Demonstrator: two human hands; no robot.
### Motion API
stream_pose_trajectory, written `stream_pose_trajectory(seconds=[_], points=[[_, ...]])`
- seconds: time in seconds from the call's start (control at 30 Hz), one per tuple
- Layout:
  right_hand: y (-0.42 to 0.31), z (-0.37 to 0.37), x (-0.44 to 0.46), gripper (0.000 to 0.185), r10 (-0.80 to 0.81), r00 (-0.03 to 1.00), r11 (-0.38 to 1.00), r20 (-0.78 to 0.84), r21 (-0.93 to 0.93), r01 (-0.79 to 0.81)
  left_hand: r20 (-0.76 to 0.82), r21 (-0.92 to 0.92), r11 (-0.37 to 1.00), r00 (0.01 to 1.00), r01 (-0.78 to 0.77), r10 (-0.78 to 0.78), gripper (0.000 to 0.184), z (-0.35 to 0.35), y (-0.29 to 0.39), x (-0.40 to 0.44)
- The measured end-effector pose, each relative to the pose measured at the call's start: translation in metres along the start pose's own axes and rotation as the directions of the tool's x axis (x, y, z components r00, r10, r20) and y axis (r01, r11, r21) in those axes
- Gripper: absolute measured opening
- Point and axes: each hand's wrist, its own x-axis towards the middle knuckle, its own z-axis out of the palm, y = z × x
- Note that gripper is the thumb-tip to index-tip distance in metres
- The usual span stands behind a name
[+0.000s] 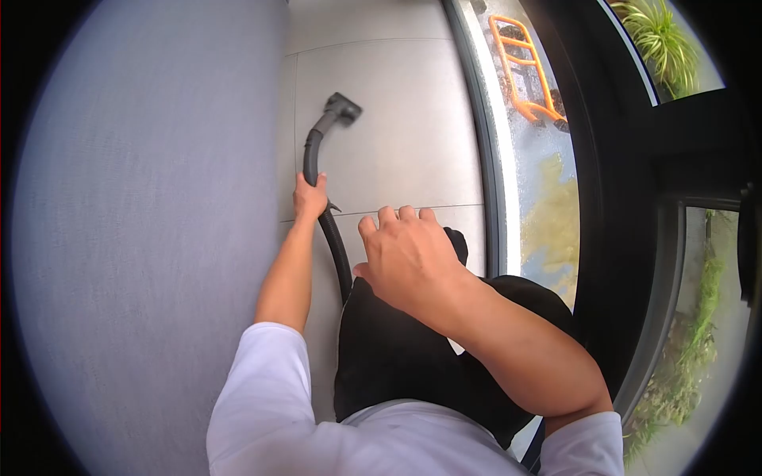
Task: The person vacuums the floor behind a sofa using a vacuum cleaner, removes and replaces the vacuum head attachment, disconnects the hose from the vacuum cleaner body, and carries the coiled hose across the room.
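Observation:
My left hand (309, 198) is wrapped round the dark handle of a vacuum cleaner hose (337, 252). Beyond the hand, a curved tube leads to a small black floor nozzle (343, 109), slightly blurred, on the grey tiles. The hose runs back from the hand past my black-clothed leg. My right hand (406, 258) is raised in front of my body, back upward, with fingers loosely bent and apart and the thumb out to the left. No held thing shows there, though the palm is hidden.
A grey-blue surface (151, 238) fills the left side. Light tiled floor (405, 135) stretches ahead, bounded on the right by a dark frame (480, 151) and glass. Outside lie an orange metal frame (520, 67) and wet ground; green plants (659, 44) show farther right.

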Motion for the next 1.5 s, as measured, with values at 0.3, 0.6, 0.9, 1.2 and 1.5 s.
stream_pose_trajectory(seconds=[0.3,0.6,0.9,1.2,1.5], points=[[0.012,0.0,-0.014,0.049,-0.006,1.0,1.0,0.009,-0.001,0.006,-0.139,-0.116,0.958,0.951,0.262,-0.276,0.058,-0.022,-0.093,-0.129],[0.015,-0.001,-0.021,0.046,-0.002,1.0,1.0,-0.009,0.01,0.002,-0.243,-0.219,0.918,0.893,0.33,-0.379,0.06,-0.002,-0.03,-0.103],[0.014,-0.007,-0.021,0.039,-0.052,0.998,0.999,-0.042,-0.013,0.051,-0.137,-0.34,0.809,0.827,0.479,-0.546,0.062,0.011,-0.061,-0.151],[0.005,0.001,-0.03,0.051,-0.127,0.957,0.984,0.261,-0.093,0.155,0.295,-0.037,0.995,0.95,-0.096,0.102,0.033,0.015,-0.019,-0.031],[0.031,-0.016,-0.032,0.081,-0.036,0.91,0.998,0.412,-0.025,0.051,0.543,0.439,0.75,0.811,-0.495,0.218,0.039,-0.042,0.176,-0.22]])
